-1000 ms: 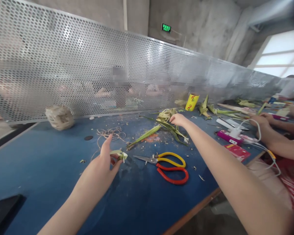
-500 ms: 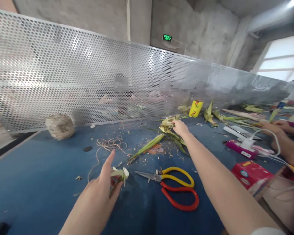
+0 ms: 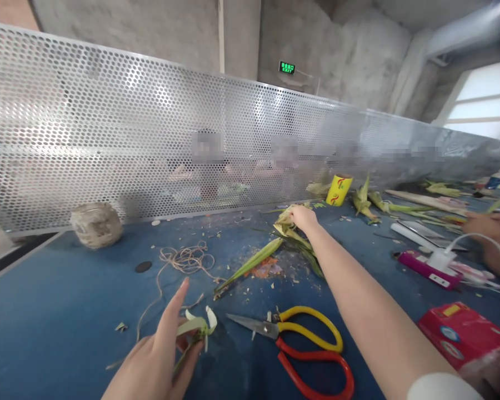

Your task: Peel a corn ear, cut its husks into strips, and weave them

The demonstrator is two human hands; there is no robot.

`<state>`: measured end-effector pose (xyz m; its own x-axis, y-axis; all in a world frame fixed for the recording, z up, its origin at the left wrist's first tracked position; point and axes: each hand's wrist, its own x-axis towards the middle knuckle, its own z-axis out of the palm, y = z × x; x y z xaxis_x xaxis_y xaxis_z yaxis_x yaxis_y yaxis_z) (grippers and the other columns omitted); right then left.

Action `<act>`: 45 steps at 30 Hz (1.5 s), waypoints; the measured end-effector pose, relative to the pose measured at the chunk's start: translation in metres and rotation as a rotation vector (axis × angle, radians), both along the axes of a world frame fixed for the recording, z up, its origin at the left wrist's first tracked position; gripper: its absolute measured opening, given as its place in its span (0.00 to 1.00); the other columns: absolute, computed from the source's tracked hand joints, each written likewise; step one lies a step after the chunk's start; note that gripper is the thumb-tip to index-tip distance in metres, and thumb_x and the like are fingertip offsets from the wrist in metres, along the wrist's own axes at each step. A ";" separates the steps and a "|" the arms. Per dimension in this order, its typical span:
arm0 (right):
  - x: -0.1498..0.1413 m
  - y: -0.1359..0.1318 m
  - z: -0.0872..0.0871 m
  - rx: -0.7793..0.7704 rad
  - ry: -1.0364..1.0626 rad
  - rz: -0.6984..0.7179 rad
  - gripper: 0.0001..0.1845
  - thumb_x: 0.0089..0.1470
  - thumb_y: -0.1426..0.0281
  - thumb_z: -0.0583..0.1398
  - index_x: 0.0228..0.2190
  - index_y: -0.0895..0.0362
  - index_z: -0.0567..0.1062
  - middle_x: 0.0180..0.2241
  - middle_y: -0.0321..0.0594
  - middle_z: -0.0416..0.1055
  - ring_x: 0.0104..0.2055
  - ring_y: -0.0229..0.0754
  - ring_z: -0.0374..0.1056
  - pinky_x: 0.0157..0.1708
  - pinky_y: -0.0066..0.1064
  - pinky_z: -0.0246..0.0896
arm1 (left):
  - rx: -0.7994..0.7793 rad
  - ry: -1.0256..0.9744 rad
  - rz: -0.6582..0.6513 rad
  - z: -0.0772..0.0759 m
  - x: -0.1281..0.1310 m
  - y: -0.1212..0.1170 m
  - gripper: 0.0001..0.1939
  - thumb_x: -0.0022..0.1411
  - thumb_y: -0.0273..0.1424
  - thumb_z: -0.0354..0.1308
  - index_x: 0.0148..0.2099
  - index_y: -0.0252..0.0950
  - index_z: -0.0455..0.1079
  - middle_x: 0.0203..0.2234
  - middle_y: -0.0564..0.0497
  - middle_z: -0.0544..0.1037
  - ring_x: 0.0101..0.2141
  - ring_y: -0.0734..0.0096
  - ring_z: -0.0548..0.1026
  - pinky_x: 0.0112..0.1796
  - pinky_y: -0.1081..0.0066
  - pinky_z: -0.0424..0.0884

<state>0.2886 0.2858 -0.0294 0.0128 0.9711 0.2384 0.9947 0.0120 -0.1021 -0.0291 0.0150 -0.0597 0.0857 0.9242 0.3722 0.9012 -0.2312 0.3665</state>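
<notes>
My left hand (image 3: 160, 347) pinches a small bundle of green and white husk strips (image 3: 200, 328), whose pale ends stick out past the fingertips; the thumb points up. Farther off, my right hand (image 3: 303, 218) reaches into a heap of pale green husks (image 3: 289, 229), its fingers closed around some of them. A long green leaf (image 3: 252, 260) lies just left of that heap. Between my arms lie scissors (image 3: 269, 329) with one yellow and one red handle. Loose tan string (image 3: 187, 260) is tangled beyond my left hand, with one end trailing towards it.
A wrapped round lump (image 3: 95, 225) stands at the left by the perforated metal screen (image 3: 150, 139). To the right are a yellow roll (image 3: 339, 190), more husks (image 3: 362, 199), a purple power strip (image 3: 427, 269) and a red packet (image 3: 462, 336). Another person's hands (image 3: 489, 236) are at the far right.
The view has shifted slightly, so the table things sit lower. My right hand has pressed further into the husk heap. My left hand keeps its hold on the bundle.
</notes>
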 end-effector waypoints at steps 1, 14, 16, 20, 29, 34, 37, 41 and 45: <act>0.001 0.002 0.002 0.013 0.015 -0.014 0.14 0.57 0.65 0.54 0.44 0.58 0.69 0.44 0.43 0.67 0.42 0.40 0.66 0.41 0.38 0.64 | -0.009 0.000 -0.005 -0.001 -0.002 0.000 0.35 0.61 0.39 0.46 0.65 0.42 0.33 0.31 0.52 0.80 0.31 0.65 0.78 0.30 0.72 0.73; 0.013 0.020 0.063 0.151 0.278 0.125 0.11 0.50 0.72 0.55 0.27 0.61 0.76 0.27 0.43 0.75 0.27 0.37 0.70 0.29 0.24 0.60 | 0.047 0.031 0.020 -0.002 0.004 -0.005 0.34 0.61 0.37 0.45 0.65 0.44 0.33 0.30 0.54 0.80 0.31 0.63 0.78 0.30 0.70 0.72; 0.003 0.015 0.063 0.111 0.306 0.211 0.10 0.50 0.72 0.55 0.28 0.61 0.76 0.27 0.41 0.76 0.27 0.35 0.70 0.29 0.22 0.60 | 0.032 0.050 -0.002 -0.003 0.002 -0.004 0.34 0.61 0.36 0.45 0.65 0.43 0.34 0.29 0.53 0.79 0.30 0.64 0.78 0.30 0.70 0.73; -0.024 0.007 0.063 0.030 0.326 0.377 0.09 0.49 0.71 0.57 0.29 0.60 0.77 0.27 0.39 0.76 0.29 0.34 0.71 0.29 0.20 0.60 | 0.004 0.075 -0.020 -0.003 0.001 -0.004 0.34 0.62 0.36 0.44 0.65 0.43 0.31 0.28 0.53 0.79 0.28 0.65 0.78 0.28 0.70 0.73; -0.049 -0.004 0.050 -0.098 0.189 0.458 0.08 0.48 0.72 0.57 0.26 0.60 0.77 0.25 0.40 0.75 0.26 0.36 0.69 0.28 0.23 0.58 | -0.083 0.083 0.027 0.011 0.008 -0.007 0.31 0.62 0.36 0.42 0.64 0.39 0.37 0.28 0.52 0.79 0.27 0.64 0.78 0.28 0.69 0.71; -0.069 -0.033 0.042 -0.125 0.117 0.556 0.22 0.50 0.56 0.57 0.44 0.55 0.71 0.41 0.44 0.73 0.38 0.42 0.69 0.37 0.30 0.59 | -0.090 0.103 0.005 0.016 0.011 -0.008 0.33 0.59 0.31 0.43 0.64 0.39 0.38 0.33 0.51 0.79 0.31 0.63 0.77 0.33 0.67 0.71; -0.096 -0.052 0.035 -0.043 -0.018 0.665 0.27 0.42 0.55 0.63 0.46 0.48 0.70 0.46 0.42 0.69 0.50 0.50 0.61 0.48 0.40 0.50 | -0.121 0.089 0.009 0.019 0.014 -0.009 0.36 0.53 0.27 0.44 0.65 0.37 0.38 0.33 0.50 0.78 0.33 0.64 0.76 0.36 0.67 0.71; -0.121 -0.069 0.025 0.146 -0.316 0.632 0.17 0.49 0.71 0.59 0.44 0.55 0.71 0.41 0.50 0.69 0.47 0.55 0.60 0.47 0.47 0.45 | -0.135 0.074 -0.005 0.024 0.018 -0.013 0.41 0.51 0.26 0.46 0.65 0.39 0.35 0.32 0.51 0.77 0.32 0.65 0.76 0.36 0.67 0.71; -0.124 -0.083 0.027 0.264 -0.292 0.560 0.18 0.53 0.79 0.50 0.46 0.59 0.68 0.43 0.55 0.66 0.45 0.53 0.60 0.43 0.44 0.45 | -0.086 0.055 -0.056 0.029 0.021 -0.017 0.44 0.50 0.25 0.47 0.66 0.42 0.29 0.30 0.53 0.76 0.29 0.66 0.75 0.34 0.68 0.70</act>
<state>0.1649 0.2024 -0.0025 -0.5754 0.7214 0.3855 0.8176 0.5207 0.2460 -0.0086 -0.0020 -0.0306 0.1568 0.9457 0.2848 0.9071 -0.2519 0.3372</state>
